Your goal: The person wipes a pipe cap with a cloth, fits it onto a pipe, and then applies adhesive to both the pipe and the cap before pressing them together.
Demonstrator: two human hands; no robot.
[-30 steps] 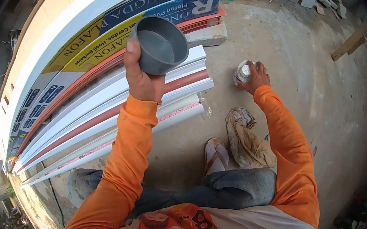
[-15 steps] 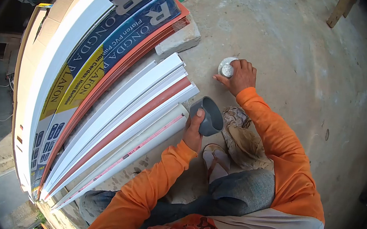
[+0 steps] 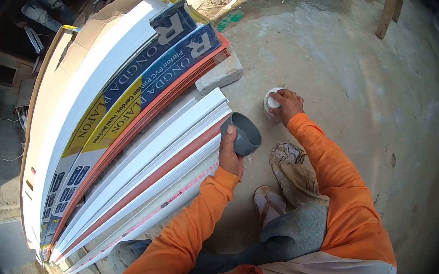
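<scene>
A grey plastic pipe fitting (image 3: 251,139) is held up by my left hand (image 3: 230,157), with the thumb against its outer wall and its wide round opening showing. On the concrete to the right, my right hand (image 3: 289,105) has its fingers closed around the top of a small whitish round can (image 3: 267,109). The can's pale round top shows beside my fingers; its label and contents cannot be made out. White and brown plastic strips (image 3: 175,143) and a pale pipe with pink print (image 3: 183,191) lie left of the fitting.
Long PVC ceiling panels in a printed carton (image 3: 127,88) lie along the left, near a white block (image 3: 221,72). Crumpled brown material (image 3: 294,170) sits by my sandalled foot (image 3: 269,202). A wooden post (image 3: 387,18) stands at the back; another person (image 3: 45,6) is far left.
My view has tilted, so the panels and can appear lower and more of the background shows. Both hands keep their holds; my right fingers have shifted slightly on the can's top.
</scene>
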